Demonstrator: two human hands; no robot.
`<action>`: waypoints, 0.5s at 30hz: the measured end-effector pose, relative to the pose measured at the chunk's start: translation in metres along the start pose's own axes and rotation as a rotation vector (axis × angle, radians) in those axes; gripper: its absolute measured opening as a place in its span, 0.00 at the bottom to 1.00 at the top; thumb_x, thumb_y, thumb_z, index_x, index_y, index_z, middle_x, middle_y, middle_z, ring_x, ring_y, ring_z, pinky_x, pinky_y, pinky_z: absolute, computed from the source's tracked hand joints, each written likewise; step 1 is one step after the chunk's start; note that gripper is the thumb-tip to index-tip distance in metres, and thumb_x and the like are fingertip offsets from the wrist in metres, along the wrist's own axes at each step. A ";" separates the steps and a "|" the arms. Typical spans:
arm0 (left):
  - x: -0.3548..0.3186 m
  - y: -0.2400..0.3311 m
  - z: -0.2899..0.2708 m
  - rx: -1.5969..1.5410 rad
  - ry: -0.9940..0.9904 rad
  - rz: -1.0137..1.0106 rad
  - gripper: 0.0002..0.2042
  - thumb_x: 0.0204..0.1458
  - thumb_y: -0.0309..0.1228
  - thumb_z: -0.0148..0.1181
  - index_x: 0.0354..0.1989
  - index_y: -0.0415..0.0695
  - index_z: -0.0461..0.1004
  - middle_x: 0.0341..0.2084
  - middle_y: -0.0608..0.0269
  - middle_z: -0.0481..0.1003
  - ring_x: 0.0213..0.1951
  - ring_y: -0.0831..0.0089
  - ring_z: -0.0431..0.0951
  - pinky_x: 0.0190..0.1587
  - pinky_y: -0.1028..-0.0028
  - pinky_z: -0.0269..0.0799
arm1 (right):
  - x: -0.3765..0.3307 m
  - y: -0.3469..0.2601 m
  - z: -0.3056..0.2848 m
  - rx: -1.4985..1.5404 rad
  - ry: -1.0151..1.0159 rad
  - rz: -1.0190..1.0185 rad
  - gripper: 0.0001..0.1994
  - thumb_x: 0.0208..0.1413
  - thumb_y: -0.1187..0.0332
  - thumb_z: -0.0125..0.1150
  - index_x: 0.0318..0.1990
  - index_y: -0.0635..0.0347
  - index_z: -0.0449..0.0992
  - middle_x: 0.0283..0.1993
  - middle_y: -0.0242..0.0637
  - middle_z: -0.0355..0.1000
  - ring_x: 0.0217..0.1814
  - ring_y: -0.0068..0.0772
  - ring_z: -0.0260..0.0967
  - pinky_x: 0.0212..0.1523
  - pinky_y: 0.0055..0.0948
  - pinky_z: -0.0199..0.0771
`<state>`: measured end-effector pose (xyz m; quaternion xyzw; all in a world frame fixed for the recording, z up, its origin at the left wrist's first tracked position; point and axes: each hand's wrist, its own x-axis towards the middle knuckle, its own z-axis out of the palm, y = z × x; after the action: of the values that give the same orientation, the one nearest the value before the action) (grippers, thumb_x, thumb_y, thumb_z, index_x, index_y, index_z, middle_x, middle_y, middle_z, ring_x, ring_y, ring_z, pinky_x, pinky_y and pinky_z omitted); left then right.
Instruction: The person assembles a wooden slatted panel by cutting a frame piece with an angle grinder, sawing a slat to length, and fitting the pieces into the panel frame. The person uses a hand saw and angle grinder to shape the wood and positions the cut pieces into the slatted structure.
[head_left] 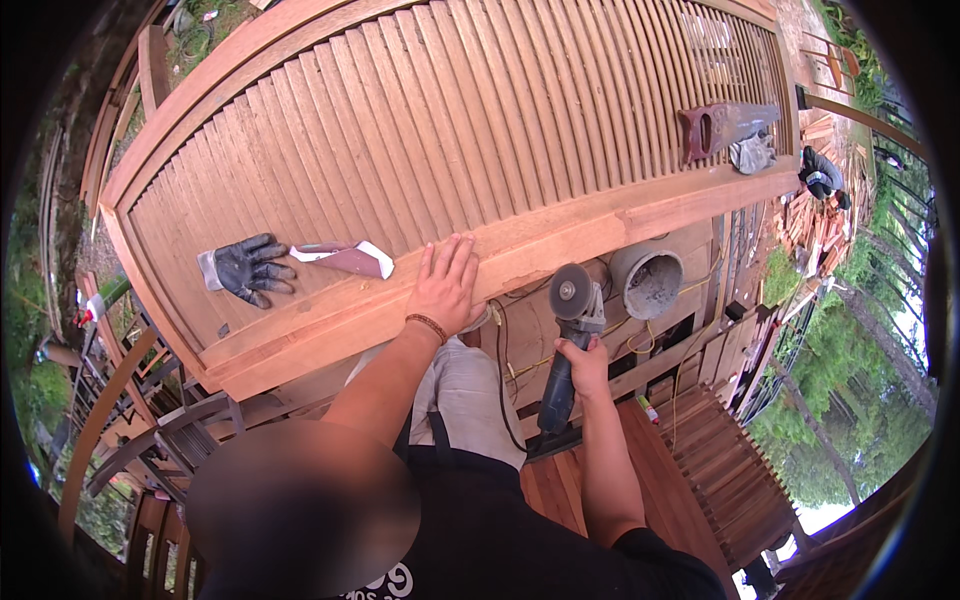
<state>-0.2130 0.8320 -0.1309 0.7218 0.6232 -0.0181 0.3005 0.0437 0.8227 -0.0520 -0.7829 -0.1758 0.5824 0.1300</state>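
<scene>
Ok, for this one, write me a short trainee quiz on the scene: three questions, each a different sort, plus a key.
1. The right hand holds: a) handsaw, b) angle grinder, c) bucket?
2. Fill the gap, from the person's own side: the glove lies to the ___ of the curled sheet.
3. True or false: the left hand is gripping the glove.

Key: 1. b. 2. left. 3. False; it rests on the edge of the slatted wooden panel.

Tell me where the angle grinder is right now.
In the head view, the angle grinder is right of centre, held in the right hand, just left of the grey bucket.
</scene>
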 end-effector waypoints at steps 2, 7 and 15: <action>0.000 0.000 0.001 -0.003 -0.001 0.000 0.37 0.44 0.53 0.62 0.61 0.43 0.65 0.69 0.58 0.52 0.71 0.61 0.47 0.71 0.51 0.41 | 0.002 0.001 -0.001 -0.007 0.004 -0.001 0.10 0.46 0.74 0.68 0.36 0.64 0.74 0.27 0.33 0.73 0.24 0.27 0.71 0.25 0.28 0.71; 0.000 0.000 0.001 -0.003 -0.006 0.000 0.38 0.44 0.53 0.63 0.61 0.43 0.64 0.69 0.58 0.52 0.71 0.61 0.47 0.71 0.51 0.41 | -0.001 -0.003 0.003 -0.007 0.005 -0.009 0.10 0.47 0.73 0.66 0.36 0.62 0.72 0.27 0.33 0.71 0.22 0.29 0.72 0.24 0.29 0.74; 0.000 0.000 0.001 -0.018 0.010 0.003 0.38 0.43 0.52 0.64 0.60 0.42 0.65 0.69 0.58 0.52 0.71 0.60 0.47 0.71 0.51 0.42 | 0.002 0.000 0.001 -0.014 -0.006 -0.011 0.09 0.47 0.74 0.66 0.36 0.62 0.72 0.26 0.33 0.71 0.22 0.28 0.71 0.23 0.29 0.73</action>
<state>-0.2126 0.8317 -0.1322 0.7202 0.6235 -0.0086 0.3040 0.0431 0.8232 -0.0542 -0.7811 -0.1846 0.5828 0.1274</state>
